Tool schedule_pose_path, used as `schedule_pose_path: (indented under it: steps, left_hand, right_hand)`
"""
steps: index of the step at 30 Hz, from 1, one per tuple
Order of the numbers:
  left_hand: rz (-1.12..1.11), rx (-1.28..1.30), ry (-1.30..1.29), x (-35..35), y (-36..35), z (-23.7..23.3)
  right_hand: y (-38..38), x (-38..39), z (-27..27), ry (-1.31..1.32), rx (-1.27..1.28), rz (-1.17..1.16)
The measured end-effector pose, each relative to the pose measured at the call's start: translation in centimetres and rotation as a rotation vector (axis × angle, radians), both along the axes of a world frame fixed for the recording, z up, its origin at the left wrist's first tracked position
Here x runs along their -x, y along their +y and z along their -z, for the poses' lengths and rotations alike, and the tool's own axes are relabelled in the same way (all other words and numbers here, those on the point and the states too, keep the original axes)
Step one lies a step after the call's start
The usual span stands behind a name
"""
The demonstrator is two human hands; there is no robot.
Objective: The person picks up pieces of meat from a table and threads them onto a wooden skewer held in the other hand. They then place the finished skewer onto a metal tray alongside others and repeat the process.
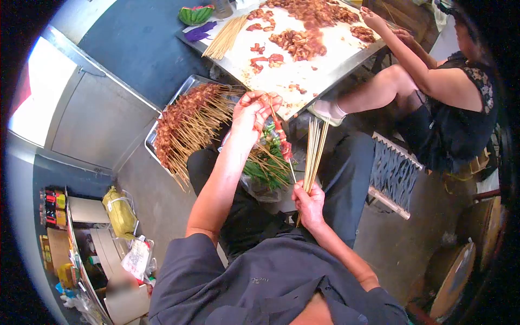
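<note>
The right hand (310, 205) is closed around a bunch of thin sticks (314, 154). One meat stick (280, 130) leans up from near its thumb, with red bits along it. The left hand (250, 111) is at the top end of that stick, its fingertips pinched close together. Under the meat stick are green leaves (262, 176) with more sticks on them. To the left, a metal tray (149, 145) is full of meat sticks in rows (187, 122). Farther off is a white table (281, 73) with piles of meat (300, 43), more bare sticks (225, 37) and a purple thing (199, 31). Another person (433, 132) sits at its right side.
</note>
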State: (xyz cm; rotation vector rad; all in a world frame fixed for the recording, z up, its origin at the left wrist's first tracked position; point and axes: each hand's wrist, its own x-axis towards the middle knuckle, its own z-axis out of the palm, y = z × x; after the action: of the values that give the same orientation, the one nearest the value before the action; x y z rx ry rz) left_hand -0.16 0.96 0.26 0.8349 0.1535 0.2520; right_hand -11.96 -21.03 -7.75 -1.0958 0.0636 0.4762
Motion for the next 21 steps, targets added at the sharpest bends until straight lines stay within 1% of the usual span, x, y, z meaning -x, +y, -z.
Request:
schedule_pose_path:
  steps: [2, 6, 8, 11, 17, 21]
  left_hand:
    - [0.004, -0.036, -0.053, 0.1, 0.2, -0.1]
    - [-0.019, -0.030, 0.002, 0.5, -0.1, -0.7]
    - [-0.020, -0.138, -0.032, 0.7, 0.1, -0.8]
    - [-0.023, -0.211, -0.030, 0.7, 0.4, -0.6]
    - [-0.111, -0.122, 0.025, 0.8, -0.6, -0.3]
    - [-0.092, -0.082, -0.005, 0.8, -0.4, 0.5]
  right_hand:
    - [0.0, 0.0, -0.1, 0.006, 0.016, -0.007]
    - [0.0, -0.1, -0.3, 0.018, 0.005, -0.019]
    - [0.0, -0.1, -0.3, 0.026, 0.016, -0.022]
    - [0.0, 0.0, -0.2, 0.039, 0.043, -0.023]
    - [0.0, 0.1, 0.1, 0.017, 0.014, -0.008]
    - [-0.2, 0.2, 0.0, 0.025, 0.022, -0.013]
